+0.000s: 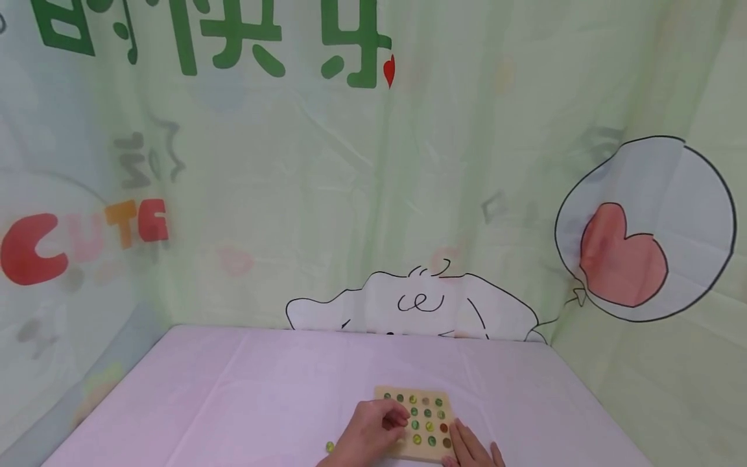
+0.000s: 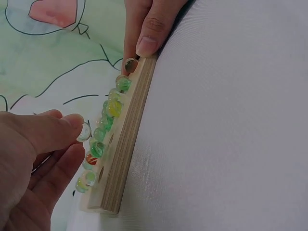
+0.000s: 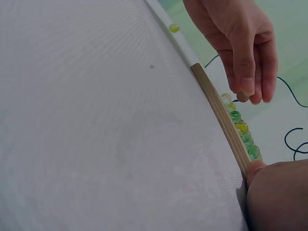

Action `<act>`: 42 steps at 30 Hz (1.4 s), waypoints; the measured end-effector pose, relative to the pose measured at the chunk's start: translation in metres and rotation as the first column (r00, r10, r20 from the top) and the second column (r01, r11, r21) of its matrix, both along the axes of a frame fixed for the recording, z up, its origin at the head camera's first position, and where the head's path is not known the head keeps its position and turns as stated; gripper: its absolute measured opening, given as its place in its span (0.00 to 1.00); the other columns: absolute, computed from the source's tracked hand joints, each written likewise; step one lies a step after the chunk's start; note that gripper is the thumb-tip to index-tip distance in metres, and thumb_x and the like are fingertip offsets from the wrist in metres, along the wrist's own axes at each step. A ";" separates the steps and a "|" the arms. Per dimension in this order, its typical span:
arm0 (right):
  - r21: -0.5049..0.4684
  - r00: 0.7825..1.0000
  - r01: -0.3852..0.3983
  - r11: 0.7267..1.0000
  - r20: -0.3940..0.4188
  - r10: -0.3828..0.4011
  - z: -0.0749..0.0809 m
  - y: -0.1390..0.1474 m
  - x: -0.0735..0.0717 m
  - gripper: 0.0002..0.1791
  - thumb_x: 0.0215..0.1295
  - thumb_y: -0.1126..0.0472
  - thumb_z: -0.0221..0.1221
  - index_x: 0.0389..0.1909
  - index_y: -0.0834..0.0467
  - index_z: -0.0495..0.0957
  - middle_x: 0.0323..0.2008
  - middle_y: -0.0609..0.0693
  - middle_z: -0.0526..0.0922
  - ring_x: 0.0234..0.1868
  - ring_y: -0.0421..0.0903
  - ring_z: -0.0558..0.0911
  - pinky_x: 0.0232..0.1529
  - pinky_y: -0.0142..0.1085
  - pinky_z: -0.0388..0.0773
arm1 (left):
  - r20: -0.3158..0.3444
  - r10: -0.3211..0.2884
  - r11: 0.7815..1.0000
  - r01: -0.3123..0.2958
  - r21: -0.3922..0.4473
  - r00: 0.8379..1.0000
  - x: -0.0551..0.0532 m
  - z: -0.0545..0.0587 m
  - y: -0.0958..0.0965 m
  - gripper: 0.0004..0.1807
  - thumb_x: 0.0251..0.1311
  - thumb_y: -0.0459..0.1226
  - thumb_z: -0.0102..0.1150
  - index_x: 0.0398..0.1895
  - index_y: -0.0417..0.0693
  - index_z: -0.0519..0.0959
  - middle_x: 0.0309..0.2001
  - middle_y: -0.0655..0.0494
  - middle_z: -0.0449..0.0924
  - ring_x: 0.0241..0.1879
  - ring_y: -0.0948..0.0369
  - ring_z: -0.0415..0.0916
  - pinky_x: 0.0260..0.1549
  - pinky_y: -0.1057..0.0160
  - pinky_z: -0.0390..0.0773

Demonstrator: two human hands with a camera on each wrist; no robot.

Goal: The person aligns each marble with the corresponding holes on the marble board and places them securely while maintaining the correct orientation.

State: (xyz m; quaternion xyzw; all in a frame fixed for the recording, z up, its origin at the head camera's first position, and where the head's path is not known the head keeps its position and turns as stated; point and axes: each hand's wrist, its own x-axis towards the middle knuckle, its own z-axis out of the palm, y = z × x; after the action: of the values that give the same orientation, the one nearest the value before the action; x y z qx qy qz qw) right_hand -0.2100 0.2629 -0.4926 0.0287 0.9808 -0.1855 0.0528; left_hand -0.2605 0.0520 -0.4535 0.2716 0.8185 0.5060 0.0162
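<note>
A wooden board (image 1: 423, 456) with rows of round hollows lies on the table, many of them filled with glass marbles (image 1: 429, 426) in green, yellow and red-brown. Over the board's left part, my left hand (image 1: 371, 429) pinches a clear marble (image 2: 85, 132) between thumb and fingertips. The hand hides several hollows in the head view. Two bare hollows (image 2: 100, 174) show along the near edge in the left wrist view. My right hand (image 1: 474, 447) grips the near right corner of the board, thumb at the near edge and fingers along the right side.
One loose yellow-green marble (image 1: 330, 447) lies on the pale table cover (image 1: 245, 395), left of my left hand. A printed cloth (image 1: 280, 194) with drawings and lettering hangs behind the table and along both sides.
</note>
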 end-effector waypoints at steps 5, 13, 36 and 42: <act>-0.012 1.000 -0.004 1.000 0.005 0.004 0.001 -0.001 0.000 0.65 0.31 0.15 0.22 0.64 0.58 0.58 0.66 0.53 0.59 0.67 0.55 0.55 0.61 0.63 0.36 | -0.016 0.000 1.000 0.000 -0.021 1.000 0.001 -0.001 0.002 0.08 0.47 0.28 0.61 0.32 0.46 0.79 0.28 0.58 0.80 0.26 0.75 0.71 0.26 0.76 0.72; -0.013 1.000 -0.008 1.000 -0.003 0.008 0.000 -0.001 0.001 0.64 0.33 0.15 0.23 0.65 0.58 0.57 0.66 0.52 0.58 0.67 0.55 0.54 0.62 0.62 0.35 | -0.008 -0.019 0.999 0.019 -0.034 1.000 0.000 -0.001 0.004 0.10 0.46 0.26 0.59 0.32 0.45 0.79 0.28 0.61 0.79 0.26 0.74 0.71 0.26 0.76 0.72; -0.002 1.000 -0.008 1.000 -0.018 0.008 0.000 -0.003 0.000 0.66 0.32 0.15 0.20 0.65 0.58 0.58 0.66 0.52 0.59 0.67 0.55 0.55 0.61 0.63 0.36 | 0.058 -0.007 1.000 0.008 -0.028 0.998 0.000 -0.005 0.000 0.12 0.45 0.27 0.60 0.34 0.47 0.79 0.29 0.63 0.79 0.27 0.73 0.71 0.27 0.75 0.72; -0.012 1.000 0.000 1.000 -0.023 -0.001 -0.002 -0.003 -0.001 0.66 0.31 0.15 0.19 0.65 0.57 0.58 0.66 0.51 0.58 0.68 0.54 0.54 0.62 0.62 0.35 | 0.004 0.005 1.000 -0.005 -0.006 1.000 0.000 -0.005 -0.005 0.13 0.45 0.26 0.60 0.36 0.46 0.79 0.31 0.62 0.79 0.29 0.73 0.72 0.29 0.75 0.73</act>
State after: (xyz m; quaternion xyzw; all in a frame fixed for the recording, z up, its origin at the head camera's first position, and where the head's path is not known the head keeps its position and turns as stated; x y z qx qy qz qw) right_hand -0.2107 0.2603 -0.4947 0.0265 0.9802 -0.1916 0.0414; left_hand -0.2607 0.0465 -0.4584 0.2685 0.8205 0.5043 0.0175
